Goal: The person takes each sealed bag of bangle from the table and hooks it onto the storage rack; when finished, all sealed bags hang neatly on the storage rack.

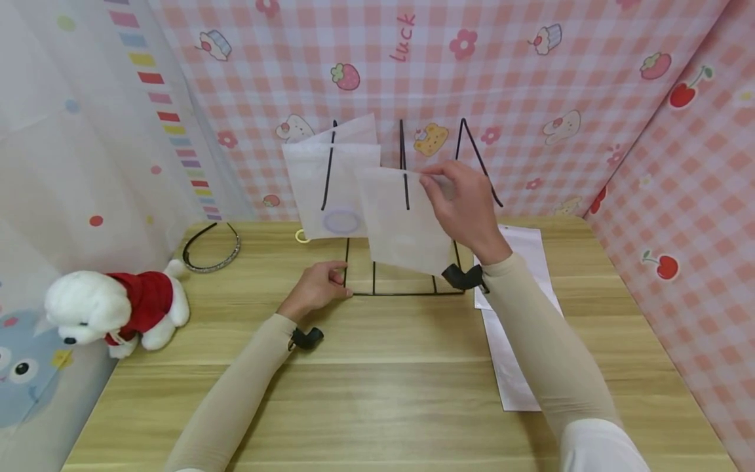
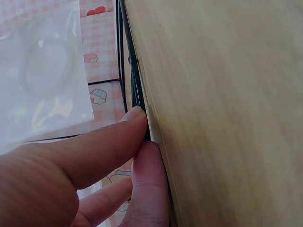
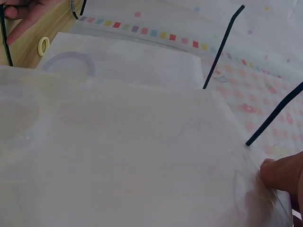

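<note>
A black wire rack (image 1: pixel 407 294) with upright prongs stands on the table. My left hand (image 1: pixel 315 286) pinches the front left corner of its base between thumb and finger; the left wrist view shows these fingertips on the black wire (image 2: pixel 137 92). With thumb and fingers, my right hand (image 1: pixel 466 206) pinches the upper right corner of a translucent white bag (image 1: pixel 395 223). The middle prong crosses in front of this bag's top edge; whether it passes through the bag I cannot tell. More translucent bags (image 1: pixel 307 177) hang at the left prong, a pale purple ring (image 1: pixel 342 210) showing on the front one.
Below the hanging bags, a yellow ring (image 1: pixel 301 240) is partly visible. White flat sheets or bags (image 1: pixel 513 367) lie on the table under my right arm. At the left are a headband (image 1: pixel 213 269) and a white plush dog (image 1: pixel 88 305) in red. Patterned cloth walls stand behind and at both sides.
</note>
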